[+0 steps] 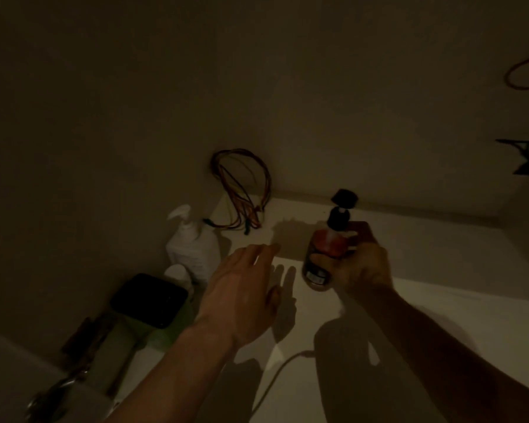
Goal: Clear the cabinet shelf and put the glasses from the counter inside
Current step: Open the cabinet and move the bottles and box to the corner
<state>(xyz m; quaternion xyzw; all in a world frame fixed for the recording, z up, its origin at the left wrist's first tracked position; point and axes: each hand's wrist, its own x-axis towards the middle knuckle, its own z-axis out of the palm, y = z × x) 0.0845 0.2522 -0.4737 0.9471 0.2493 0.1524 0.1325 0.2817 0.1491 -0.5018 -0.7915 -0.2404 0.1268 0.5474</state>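
The scene is dim. My right hand (359, 264) grips a pump bottle (326, 248) with a black pump head and reddish contents, held upright just above the pale shelf surface (425, 254). My left hand (242, 285) hovers to the left of the bottle, palm down, fingers spread and holding nothing. No glasses are in view.
A white pump bottle (193, 242) stands at the left by the wall, a dark-lidded container (148, 300) in front of it. A bundle of coloured wires (242, 190) hangs in the back corner. A thin cable (275, 377) lies near the front. More wires (526, 71) hang at the far right.
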